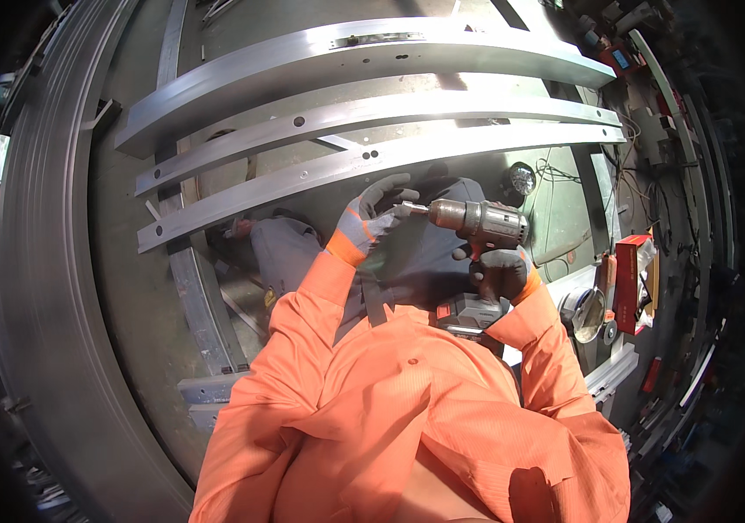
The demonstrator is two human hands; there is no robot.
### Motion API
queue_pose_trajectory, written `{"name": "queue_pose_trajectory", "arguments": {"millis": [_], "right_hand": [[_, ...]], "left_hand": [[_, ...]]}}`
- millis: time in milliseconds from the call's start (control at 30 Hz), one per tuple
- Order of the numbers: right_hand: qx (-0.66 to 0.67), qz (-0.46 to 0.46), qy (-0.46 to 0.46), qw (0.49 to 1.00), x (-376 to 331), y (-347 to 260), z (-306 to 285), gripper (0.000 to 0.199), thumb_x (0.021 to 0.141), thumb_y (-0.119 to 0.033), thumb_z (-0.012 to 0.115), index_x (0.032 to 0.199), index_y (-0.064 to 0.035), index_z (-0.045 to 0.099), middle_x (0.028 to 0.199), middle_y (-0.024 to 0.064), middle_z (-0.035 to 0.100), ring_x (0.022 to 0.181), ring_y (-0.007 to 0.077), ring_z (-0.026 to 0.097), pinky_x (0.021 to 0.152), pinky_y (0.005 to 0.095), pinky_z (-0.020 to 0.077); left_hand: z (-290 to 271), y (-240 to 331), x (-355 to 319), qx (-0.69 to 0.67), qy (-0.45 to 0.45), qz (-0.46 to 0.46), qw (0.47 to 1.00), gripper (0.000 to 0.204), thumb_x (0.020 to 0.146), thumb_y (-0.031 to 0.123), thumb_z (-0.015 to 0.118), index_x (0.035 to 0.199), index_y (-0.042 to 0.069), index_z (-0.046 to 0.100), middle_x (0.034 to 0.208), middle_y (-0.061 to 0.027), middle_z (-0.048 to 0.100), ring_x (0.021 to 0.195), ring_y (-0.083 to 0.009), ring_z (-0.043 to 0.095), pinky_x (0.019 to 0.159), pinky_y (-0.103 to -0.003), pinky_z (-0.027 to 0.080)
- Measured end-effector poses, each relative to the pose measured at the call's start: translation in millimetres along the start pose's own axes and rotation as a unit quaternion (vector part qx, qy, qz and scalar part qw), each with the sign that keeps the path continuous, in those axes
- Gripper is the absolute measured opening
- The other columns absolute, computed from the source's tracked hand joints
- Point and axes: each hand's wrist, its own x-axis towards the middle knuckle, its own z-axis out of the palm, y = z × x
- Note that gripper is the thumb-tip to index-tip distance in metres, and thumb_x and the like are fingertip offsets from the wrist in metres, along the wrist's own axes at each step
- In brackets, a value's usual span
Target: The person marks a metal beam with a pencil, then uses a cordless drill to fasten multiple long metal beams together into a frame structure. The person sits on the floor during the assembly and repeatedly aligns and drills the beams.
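A cordless drill (481, 222) lies level in front of my body, its chuck pointing left and its battery (470, 312) close against my shirt. My right hand (503, 272), in a dark glove with an orange cuff, is wrapped round the drill's grip. At the chuck's front sits a short metal bit (416, 208). My left hand (374, 213), in a grey glove, is closed at the tip of this bit, with finger and thumb against it. Just beyond my hands, the nearest aluminium profile (302, 176) spans left to right, with several holes drilled in it.
Two more aluminium profiles (241, 139) (259, 78) lie farther off, across metal supports (193, 305). Long stacked profiles (41, 261) run along the left. At the right are a red box (629, 283), a round tub (583, 314), a lamp (522, 178) and loose cables (555, 172).
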Motion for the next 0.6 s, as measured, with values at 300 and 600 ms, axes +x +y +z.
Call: {"name": "queue_pose_trajectory", "arguments": {"millis": [300, 600], "right_hand": [[0.09, 0.079, -0.034, 0.992, -1, 20, 5, 0.05, 0.083, -0.009, 0.067, 0.132, -0.0084, 0.061, 0.106, 0.0114, 0.074, 0.074, 0.016, 0.067, 0.066, 0.0299, 0.0557], [0.162, 0.098, -0.057, 0.98, -7, 10, 22, 0.048, 0.082, -0.007, 0.066, 0.13, -0.0082, 0.061, 0.106, 0.0101, 0.074, 0.074, 0.0157, 0.066, 0.069, 0.0317, 0.0581]], "left_hand": [[-7, -8, -23, 0.149, 0.054, -0.077, 0.984, 0.036, 0.097, 0.018, 0.076, 0.127, -0.001, 0.069, 0.115, -0.0111, 0.076, 0.102, -0.0176, 0.073, 0.092, -0.03, 0.058], [-29, -21, -13, 0.125, 0.036, -0.041, 0.991, 0.032, 0.094, 0.009, 0.076, 0.122, -0.005, 0.07, 0.111, -0.0142, 0.076, 0.099, -0.0228, 0.074, 0.087, -0.037, 0.063]]}}
